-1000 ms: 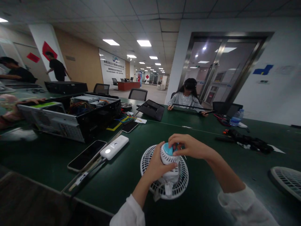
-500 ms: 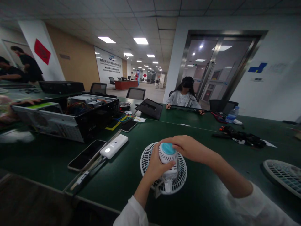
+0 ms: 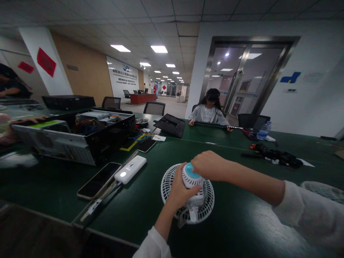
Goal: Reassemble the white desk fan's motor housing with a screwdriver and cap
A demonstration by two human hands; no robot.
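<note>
A small white fan (image 3: 172,179) lies face down on the green table (image 3: 231,222), its round grille flat and its motor housing with a light blue cap (image 3: 190,172) pointing up. My left hand (image 3: 180,191) is wrapped round the left side of the motor housing. My right hand (image 3: 209,165) rests on top of it from the right, fingers curled over the blue cap; whether it pinches anything is hidden.
A white power bank (image 3: 130,169) and a dark phone (image 3: 99,175) lie to the left, beside an open computer case (image 3: 80,138). A loose fan grille (image 3: 319,189) sits at the right. Black tools (image 3: 271,154) and a water bottle (image 3: 263,130) lie beyond; a person (image 3: 208,111) sits opposite.
My right hand has curled tighter over the blue cap and my forearm has swung lower to the right. The view shifted slightly left; the left hand keeps its hold.
</note>
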